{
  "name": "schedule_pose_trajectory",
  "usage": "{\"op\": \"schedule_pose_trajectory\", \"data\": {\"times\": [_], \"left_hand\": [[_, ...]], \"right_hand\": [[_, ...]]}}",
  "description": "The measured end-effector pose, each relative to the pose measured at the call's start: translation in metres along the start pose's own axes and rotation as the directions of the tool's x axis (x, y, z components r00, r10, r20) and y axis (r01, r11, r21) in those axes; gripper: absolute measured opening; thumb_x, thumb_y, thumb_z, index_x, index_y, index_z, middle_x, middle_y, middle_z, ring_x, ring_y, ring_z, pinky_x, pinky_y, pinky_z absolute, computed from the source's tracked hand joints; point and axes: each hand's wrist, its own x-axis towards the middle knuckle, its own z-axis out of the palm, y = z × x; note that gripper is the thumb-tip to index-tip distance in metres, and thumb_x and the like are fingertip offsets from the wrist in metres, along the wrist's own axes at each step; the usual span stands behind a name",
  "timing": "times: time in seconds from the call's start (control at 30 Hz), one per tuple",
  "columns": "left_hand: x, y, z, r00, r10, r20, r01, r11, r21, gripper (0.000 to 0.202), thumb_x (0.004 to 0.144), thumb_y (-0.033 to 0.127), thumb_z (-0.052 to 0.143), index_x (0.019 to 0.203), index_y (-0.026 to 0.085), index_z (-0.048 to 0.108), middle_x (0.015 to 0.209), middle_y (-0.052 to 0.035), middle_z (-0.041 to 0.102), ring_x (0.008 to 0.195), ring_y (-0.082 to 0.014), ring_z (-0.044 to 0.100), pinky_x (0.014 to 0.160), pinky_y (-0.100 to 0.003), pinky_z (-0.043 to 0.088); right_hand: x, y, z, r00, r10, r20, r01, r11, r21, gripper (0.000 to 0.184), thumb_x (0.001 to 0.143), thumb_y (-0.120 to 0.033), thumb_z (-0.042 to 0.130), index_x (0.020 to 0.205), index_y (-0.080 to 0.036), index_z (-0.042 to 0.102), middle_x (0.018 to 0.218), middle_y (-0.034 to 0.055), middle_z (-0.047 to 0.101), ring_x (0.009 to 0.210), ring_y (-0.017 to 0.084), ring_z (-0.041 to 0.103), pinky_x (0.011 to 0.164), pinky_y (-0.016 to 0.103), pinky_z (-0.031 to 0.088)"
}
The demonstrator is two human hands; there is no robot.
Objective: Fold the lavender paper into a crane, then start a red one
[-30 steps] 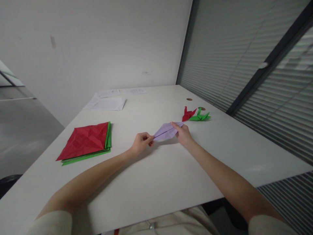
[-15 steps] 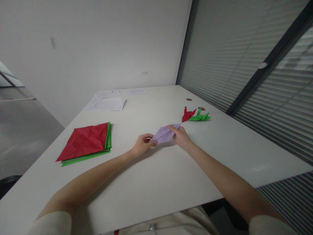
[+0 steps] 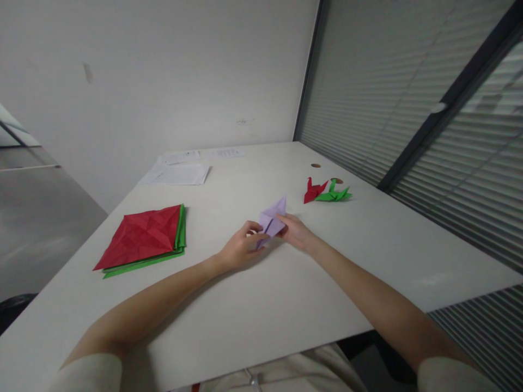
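A piece of folded purple origami paper [image 3: 274,213] is held between both hands over the white table [image 3: 229,321]. Its upper point tilts up to the right, and a dark slit between folds runs along its face. My left hand [image 3: 242,247] pinches the lower left end between thumb and fingers. On the right edge, my right hand [image 3: 296,231] grips the paper with the thumb on the near face; its other fingers are partly hidden behind. Farther back on the right stand a red origami crane [image 3: 314,191] and a green origami crane [image 3: 335,194], touching or nearly so.
A stack of red paper [image 3: 143,234] over green paper [image 3: 180,237] lies at the left. White printed sheets [image 3: 180,174] lie at the back left. Two round holes pierce the table near the right edge, beside the window blinds [image 3: 368,98]. A wall closes off the back.
The purple paper has turned from lying nearly level to a steeper tilt, its right point swinging up and left. My right hand has shifted slightly left and down with it.
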Motion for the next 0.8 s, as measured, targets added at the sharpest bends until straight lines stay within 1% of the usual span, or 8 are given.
{"op": "schedule_pose_trajectory", "data": {"times": [0.07, 0.13, 0.23, 0.33, 0.5, 0.67, 0.73, 0.8], "left_hand": [[-0.002, 0.004, 0.003, 0.995, -0.002, 0.095, 0.004, 1.0, -0.021, 0.061, 0.073, 0.034, 0.074, 0.129, 0.026, 0.053, 0.123, -0.0114, 0.044, 0.11, -0.0239, 0.051, 0.096, -0.04, 0.046], [-0.002, 0.005, 0.007, 0.996, -0.082, 0.032, 0.085, 0.992, -0.098, 0.076, 0.071, 0.035, 0.076, 0.138, 0.027, 0.041, 0.127, -0.0122, 0.037, 0.111, -0.0237, 0.05, 0.094, -0.04, 0.048], [-0.001, 0.002, 0.012, 0.958, -0.272, -0.092, 0.236, 0.928, -0.287, 0.085, 0.069, 0.032, 0.077, 0.14, 0.03, 0.03, 0.13, -0.0117, 0.032, 0.101, -0.0188, 0.055, 0.083, -0.035, 0.053], [0.001, -0.001, 0.015, 0.917, -0.397, -0.041, 0.346, 0.843, -0.412, 0.088, 0.065, 0.026, 0.079, 0.138, 0.03, 0.029, 0.129, -0.011, 0.036, 0.092, -0.0152, 0.058, 0.074, -0.029, 0.053], [0.004, -0.003, 0.014, 0.906, -0.418, 0.075, 0.396, 0.767, -0.505, 0.052, 0.071, 0.015, 0.067, 0.12, 0.021, 0.05, 0.119, -0.0089, 0.054, 0.084, -0.0121, 0.059, 0.069, -0.024, 0.049], [0.007, -0.007, 0.011, 0.886, -0.444, 0.136, 0.442, 0.716, -0.541, 0.032, 0.073, 0.013, 0.059, 0.104, 0.016, 0.06, 0.108, -0.0091, 0.064, 0.076, -0.0124, 0.061, 0.066, -0.025, 0.049], [0.007, -0.01, 0.009, 0.878, -0.463, 0.121, 0.469, 0.783, -0.409, 0.03, 0.072, 0.012, 0.059, 0.102, 0.015, 0.063, 0.106, -0.0101, 0.064, 0.08, -0.0156, 0.063, 0.069, -0.029, 0.051], [0.005, -0.014, 0.008, 0.898, -0.433, 0.074, 0.439, 0.883, -0.164, 0.027, 0.069, 0.011, 0.063, 0.095, 0.015, 0.067, 0.112, -0.012, 0.062, 0.093, -0.0215, 0.063, 0.081, -0.036, 0.052]], "right_hand": [[0.002, 0.001, -0.001, 0.997, -0.064, -0.05, 0.062, 0.998, -0.028, 0.025, 0.066, -0.034, 0.078, 0.084, -0.019, 0.07, 0.082, 0.0035, 0.073, 0.07, 0.015, 0.065, 0.064, 0.026, 0.054], [0.002, 0.002, -0.002, 0.995, -0.086, -0.056, 0.081, 0.993, -0.08, 0.028, 0.06, -0.035, 0.081, 0.08, -0.018, 0.072, 0.08, 0.0034, 0.074, 0.068, 0.015, 0.065, 0.064, 0.026, 0.054], [0.0, 0.006, -0.003, 0.995, -0.101, 0.014, 0.102, 0.977, -0.189, 0.034, 0.058, -0.039, 0.081, 0.082, -0.017, 0.073, 0.079, 0.0038, 0.074, 0.068, 0.016, 0.066, 0.067, 0.029, 0.054], [-0.001, 0.01, -0.003, 0.988, -0.113, 0.107, 0.142, 0.936, -0.322, 0.037, 0.06, -0.042, 0.079, 0.084, -0.015, 0.073, 0.077, 0.004, 0.073, 0.067, 0.017, 0.066, 0.067, 0.03, 0.053], [0.005, 0.015, -0.007, 0.968, -0.211, 0.138, 0.251, 0.862, -0.44, 0.04, 0.059, -0.039, 0.08, 0.088, -0.014, 0.068, 0.08, 0.0045, 0.071, 0.07, 0.018, 0.065, 0.067, 0.032, 0.053], [0.01, 0.015, -0.016, 0.936, -0.337, 0.103, 0.339, 0.783, -0.521, 0.079, 0.067, -0.034, 0.074, 0.138, -0.022, 0.041, 0.084, 0.0013, 0.065, 0.064, 0.016, 0.061, 0.061, 0.031, 0.054], [0.009, 0.014, -0.02, 0.905, -0.41, 0.11, 0.382, 0.673, -0.634, 0.08, 0.071, -0.029, 0.07, 0.143, -0.025, 0.035, 0.094, 0.0032, 0.06, 0.065, 0.014, 0.059, 0.063, 0.032, 0.054], [0.008, 0.014, -0.023, 0.856, -0.487, 0.173, 0.426, 0.476, -0.769, 0.06, 0.072, -0.02, 0.067, 0.131, -0.025, 0.053, 0.11, 0.0072, 0.053, 0.077, 0.015, 0.058, 0.075, 0.036, 0.053]]}}
